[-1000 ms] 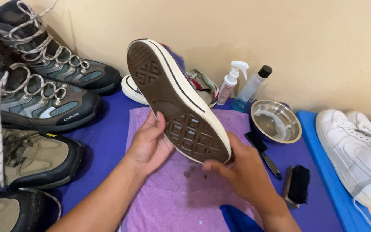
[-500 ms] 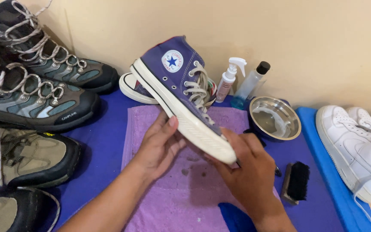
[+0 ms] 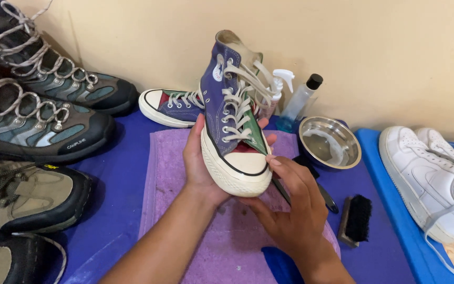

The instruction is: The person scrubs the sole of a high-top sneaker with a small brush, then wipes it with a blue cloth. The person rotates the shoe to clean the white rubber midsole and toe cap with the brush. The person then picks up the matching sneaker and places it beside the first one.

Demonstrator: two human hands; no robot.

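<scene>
I hold a purple and green high-top canvas sneaker with white laces and a cream rubber toe, its toe pointing at me. My left hand cups it from underneath on the left side. My right hand grips the toe's right edge with fingers on the rubber. The shoe hangs above a purple towel. Its matching sneaker lies on its side behind, near the wall.
Hiking boots crowd the left on a blue mat. A spray bottle, a clear bottle, a steel bowl, a black-handled tool, a black brush and white sneakers sit right.
The sneaker turned from sole-up, through side-on, to toe facing me and more upright. Both hands shifted their grip around the sole and toe.
</scene>
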